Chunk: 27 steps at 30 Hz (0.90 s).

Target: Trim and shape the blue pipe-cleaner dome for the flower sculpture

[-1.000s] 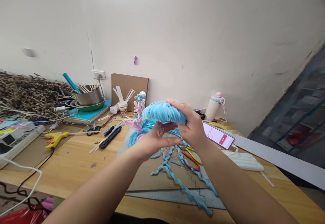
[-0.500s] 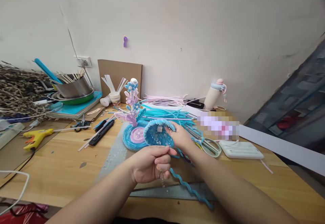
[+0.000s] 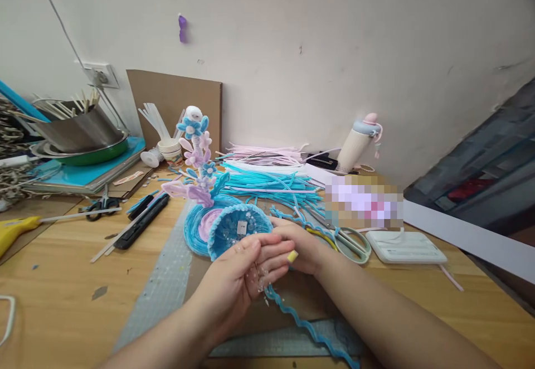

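Note:
My left hand (image 3: 246, 268) is palm up with its fingers stretched out, in front of a blue fuzzy pipe-cleaner cup (image 3: 240, 221). Clear beads (image 3: 259, 280) lie across its palm and lower fingers, and a small yellow piece (image 3: 292, 256) shows at a fingertip. Behind it, my right hand (image 3: 303, 243) holds the cup's right side; its fingertips are hidden. The cup tilts its hollow toward me, showing clear beads and a small white square inside. From beneath the hands a wavy blue pipe-cleaner strand (image 3: 305, 321) trails down to the right.
Behind the cup stands a flowered pipe-cleaner stem (image 3: 200, 160) on a round blue base (image 3: 193, 229). Blue pipe cleaners (image 3: 267, 182), scissors (image 3: 351, 243) and a white power bank (image 3: 405, 247) lie to the right. A black cutter (image 3: 142, 221) and yellow glue gun (image 3: 16, 232) are left.
My left hand has gone from pinched fingers to a flat palm with beads on it. The cup has turned its hollow more toward me, and my right thumb has left its rim. The view has shifted.

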Each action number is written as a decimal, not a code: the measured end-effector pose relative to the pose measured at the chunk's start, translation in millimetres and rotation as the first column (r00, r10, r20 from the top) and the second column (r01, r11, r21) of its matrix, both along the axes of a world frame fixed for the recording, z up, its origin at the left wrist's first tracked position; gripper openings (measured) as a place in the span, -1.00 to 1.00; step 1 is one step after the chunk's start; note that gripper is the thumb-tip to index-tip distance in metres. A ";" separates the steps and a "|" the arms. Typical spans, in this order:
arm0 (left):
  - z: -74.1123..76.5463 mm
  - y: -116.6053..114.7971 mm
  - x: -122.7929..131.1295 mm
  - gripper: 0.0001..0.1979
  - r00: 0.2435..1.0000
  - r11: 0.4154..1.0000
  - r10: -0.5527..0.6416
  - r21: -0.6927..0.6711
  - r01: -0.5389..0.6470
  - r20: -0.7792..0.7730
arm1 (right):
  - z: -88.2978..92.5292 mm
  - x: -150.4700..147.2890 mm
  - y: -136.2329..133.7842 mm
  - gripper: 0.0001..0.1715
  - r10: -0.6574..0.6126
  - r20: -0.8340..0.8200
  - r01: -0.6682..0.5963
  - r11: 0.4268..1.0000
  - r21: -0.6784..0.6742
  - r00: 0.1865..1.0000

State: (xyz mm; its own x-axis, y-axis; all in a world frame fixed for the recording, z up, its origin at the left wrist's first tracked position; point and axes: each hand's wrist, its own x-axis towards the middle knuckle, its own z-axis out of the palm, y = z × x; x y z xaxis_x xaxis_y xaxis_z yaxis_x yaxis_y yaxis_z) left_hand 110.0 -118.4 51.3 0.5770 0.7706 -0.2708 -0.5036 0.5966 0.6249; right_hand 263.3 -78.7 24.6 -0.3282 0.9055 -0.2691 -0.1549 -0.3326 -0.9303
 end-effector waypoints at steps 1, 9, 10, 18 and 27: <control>-0.4 -0.1 -1.4 -0.74 1.000 1.000 0.020 0.009 -0.020 0.014 | 3.3 3.5 -3.2 -0.61 -0.024 0.008 0.024 1.000 0.005 1.000; 14.4 0.4 -24.4 -0.73 0.994 0.991 0.107 -0.082 -0.106 0.007 | 11.3 88.1 -18.5 -0.67 -0.251 0.815 -0.085 0.936 0.342 0.522; 17.0 0.1 -27.9 -0.73 0.990 0.986 0.142 -0.085 -0.142 -0.007 | 6.8 100.4 -19.9 -0.71 -0.276 0.865 -0.104 0.932 0.348 0.419; 21.6 4.1 -23.4 -0.70 0.863 0.851 0.495 -0.143 -0.505 -0.103 | -25.7 121.7 -32.0 -0.74 -0.324 0.925 -0.195 0.912 0.361 0.197; 7.1 11.2 -23.1 -0.66 0.909 0.875 0.416 -0.267 -0.404 -0.013 | 1.3 87.3 -46.4 -0.76 -0.379 0.891 -0.174 0.887 0.427 0.251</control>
